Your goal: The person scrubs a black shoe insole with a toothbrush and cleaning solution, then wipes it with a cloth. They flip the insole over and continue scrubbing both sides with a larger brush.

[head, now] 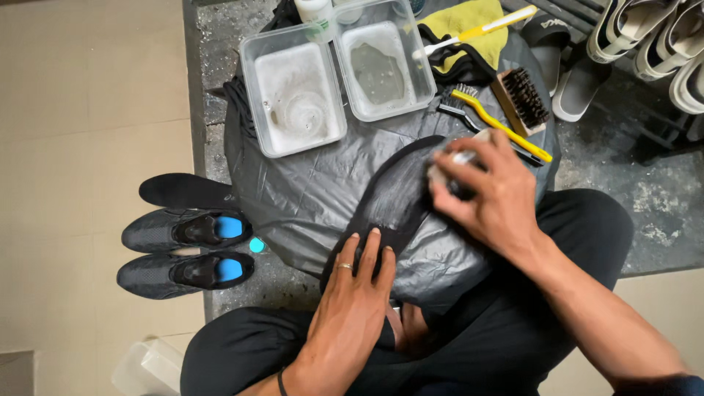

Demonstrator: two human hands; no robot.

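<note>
The left hand (352, 293) lies flat, fingers spread, pressing the long black shoe insole (392, 202) on the grey plastic sheet (308, 191). The right hand (488, 187) curls around a small pale scrubber (449, 170) on the insole. Soapy foam could make the insole slip away.

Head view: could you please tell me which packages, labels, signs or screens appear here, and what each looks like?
White plastic bottle with a green band: top edge, behind the two clear rectangular plastic tubs; mostly cropped.
White marking on a grey slide sandal: top right; small.
No signs or screens.
</note>
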